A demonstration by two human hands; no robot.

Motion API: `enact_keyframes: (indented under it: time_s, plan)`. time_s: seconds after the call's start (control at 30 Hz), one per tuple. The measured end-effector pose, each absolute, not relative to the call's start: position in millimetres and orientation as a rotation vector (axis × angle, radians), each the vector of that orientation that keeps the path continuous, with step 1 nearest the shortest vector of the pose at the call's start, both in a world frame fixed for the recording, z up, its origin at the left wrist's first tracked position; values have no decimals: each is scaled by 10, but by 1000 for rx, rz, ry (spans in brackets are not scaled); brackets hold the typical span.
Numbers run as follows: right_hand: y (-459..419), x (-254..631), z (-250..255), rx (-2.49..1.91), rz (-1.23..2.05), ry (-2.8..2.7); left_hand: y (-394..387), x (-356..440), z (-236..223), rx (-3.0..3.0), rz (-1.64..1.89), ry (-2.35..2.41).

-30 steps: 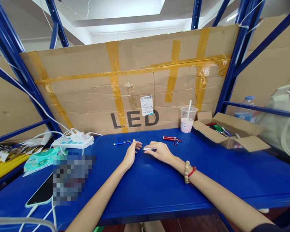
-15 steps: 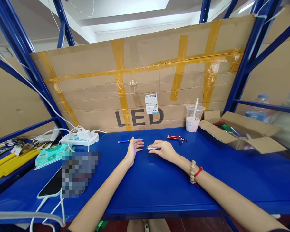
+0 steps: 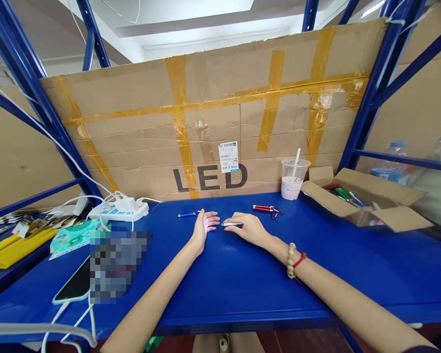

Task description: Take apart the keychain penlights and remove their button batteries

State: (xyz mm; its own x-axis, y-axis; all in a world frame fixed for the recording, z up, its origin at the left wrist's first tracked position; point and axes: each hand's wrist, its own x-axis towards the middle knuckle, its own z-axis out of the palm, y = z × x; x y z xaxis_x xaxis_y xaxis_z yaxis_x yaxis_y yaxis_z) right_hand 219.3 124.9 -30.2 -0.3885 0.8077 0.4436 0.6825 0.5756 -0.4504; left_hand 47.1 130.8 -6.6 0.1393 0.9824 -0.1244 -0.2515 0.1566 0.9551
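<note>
The right hand [image 3: 250, 228] lies on the blue counter [image 3: 242, 279], its fingers pinching a small silver penlight [image 3: 231, 224] that points toward nine o'clock at the left hand [image 3: 205, 226]. The left hand rests with loose, released fingers, palm turned toward the penlight and catching a faint glow. A blue penlight [image 3: 187, 214] lies just beyond it at eleven o'clock. A red penlight [image 3: 266, 209] lies at one o'clock from the right hand. Farther toward two o'clock stand a plastic cup [image 3: 293, 178] and an open cardboard box [image 3: 363, 205]. A power strip [image 3: 119, 210] sits at ten o'clock.
</note>
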Motion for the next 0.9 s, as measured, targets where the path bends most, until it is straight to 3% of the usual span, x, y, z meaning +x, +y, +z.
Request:
enact_keyframes:
  time_s: [0.9]
  plan:
    - [1220,2192,-249,-1256,249,-2179,1314,473,-60,998,1164,1065]
